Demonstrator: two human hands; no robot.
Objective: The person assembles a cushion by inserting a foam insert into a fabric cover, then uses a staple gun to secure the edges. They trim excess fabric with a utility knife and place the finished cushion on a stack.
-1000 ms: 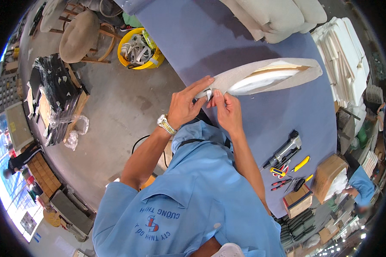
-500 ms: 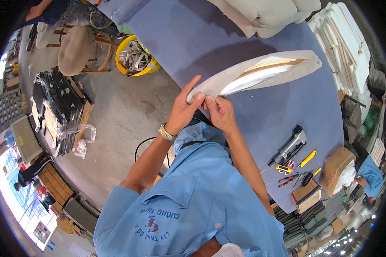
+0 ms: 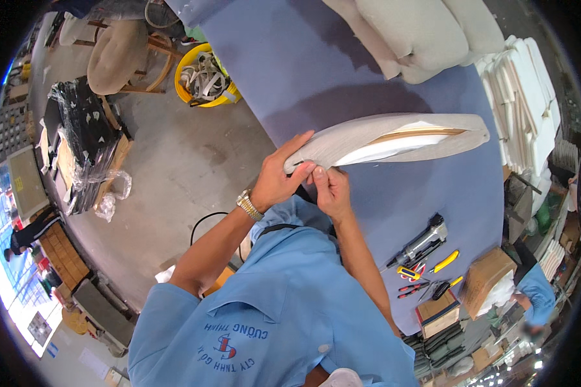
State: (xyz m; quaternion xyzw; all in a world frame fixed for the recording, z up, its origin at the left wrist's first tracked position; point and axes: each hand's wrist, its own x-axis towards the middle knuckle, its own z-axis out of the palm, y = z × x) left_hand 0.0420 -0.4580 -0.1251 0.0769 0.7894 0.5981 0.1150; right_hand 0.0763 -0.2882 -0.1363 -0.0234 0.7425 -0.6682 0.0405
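Observation:
A long curved upholstered panel (image 3: 358,138), covered in light grey-beige fabric, stretches rightward over the blue-grey work table. White padding and a strip of wood show through the gap in its cover. My left hand (image 3: 279,177) is closed on the panel's left end, index finger lying along the end and thumb pressing the lower edge. Beside that thumb, my right hand (image 3: 332,191) pinches the fabric at the same lower edge, its fingertips nearly touching the left thumb. The underside of this end is hidden.
On the work table (image 3: 381,200) lie a staple gun (image 3: 423,240), a yellow cutter knife (image 3: 445,261), a screwdriver (image 3: 408,273) and pliers (image 3: 413,290). Grey padded pieces (image 3: 413,39) sit at the far side. A yellow bucket (image 3: 183,90) of strips stands left.
The panel has turned slightly, its right end now lower in the picture and more of its fabric side showing. Both hands keep their hold at the left end. The whole view has shifted a little.

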